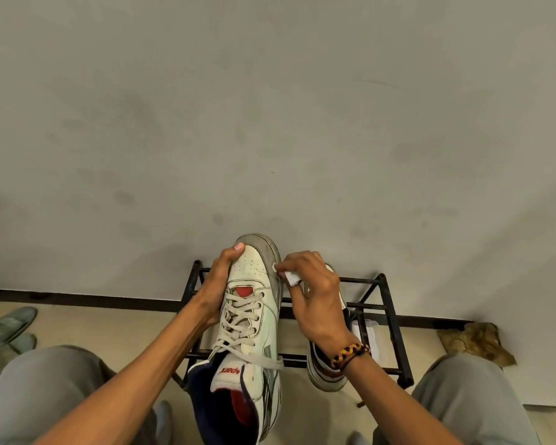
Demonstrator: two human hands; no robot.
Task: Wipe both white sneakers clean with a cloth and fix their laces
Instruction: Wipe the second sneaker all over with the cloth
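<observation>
Left hand (217,285) gripping sneaker (254,319) by toe, long axis pointing away; right hand (315,292) pinching probably a cloth (292,277) against right toe edge; second sneaker (326,369) on rack (385,316) behind.

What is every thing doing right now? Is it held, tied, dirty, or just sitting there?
White lace-up sneaker: held up, toe scuffed grey, laces loose.
Small white cloth: pinched, pressed on that sneaker's side.
Left hand: grips the sneaker's front.
Right hand: pinches the cloth.
Second white sneaker: resting on the rack, partly hidden.
Black metal shoe rack: standing by the wall.
</observation>
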